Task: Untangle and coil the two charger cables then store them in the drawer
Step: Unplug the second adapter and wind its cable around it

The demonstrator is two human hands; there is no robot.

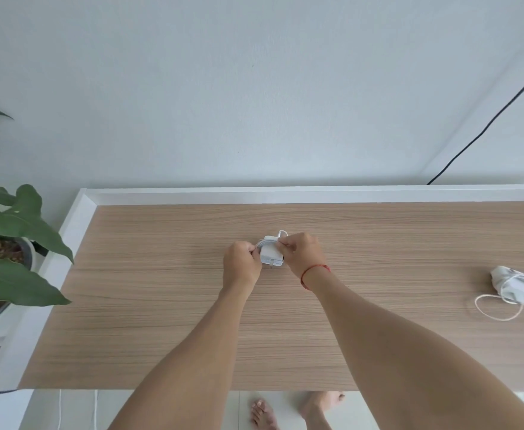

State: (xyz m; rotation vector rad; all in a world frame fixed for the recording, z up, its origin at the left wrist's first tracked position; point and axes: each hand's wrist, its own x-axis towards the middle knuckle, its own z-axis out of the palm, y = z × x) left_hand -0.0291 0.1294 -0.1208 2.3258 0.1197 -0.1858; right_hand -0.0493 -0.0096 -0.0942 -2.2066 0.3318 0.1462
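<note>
A: The left hand (pixel 242 263), mid-bench (pixel 161 305): grip?
B: Fingers curled, pinching the cable (pixel 262 243) wound on the white charger (pixel 271 255), at its left edge.
A: The right hand (pixel 301 252)?
B: Pinching the same cable at the charger's upper right corner.
A: Farther right?
B: The second charger (pixel 516 283), cable-wrapped, lies on the bench, well apart, one loose loop (pixel 499 319) trailing beside it.

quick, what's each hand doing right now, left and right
Left hand: closed, gripping the coiled cable at the side of the white charger brick.
Right hand: closed, pinching the cable at the brick's top.
</note>
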